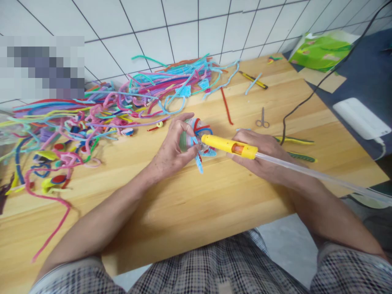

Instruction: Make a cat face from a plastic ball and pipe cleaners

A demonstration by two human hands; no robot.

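Yellow glue gun (228,146): held in the right hand (257,149) in the head view, its nose aimed left at the craft piece (202,130); whether contact is made cannot be told.
Right fingers: wrapped below the barrel and apparently clamped on the handle, mostly hidden, presumably for steady aim.
Clear rod (306,172): run from the gun's back end off to the right, well apart from the loose stems.
Craft piece: kept over the middle of the table (220,196), its red and blue stems turned right, apparently so that they are left exposed to the nose.
Left hand (179,141): curved around the piece's left side, thumb and fingers clamped on it, seemingly as a brace.
Stem pile (174,81): spread along the far and left side, perhaps to leave working room.
Scissors (262,118): laid beyond the right hand, near the cutter knife (253,80), probably for easy reach.
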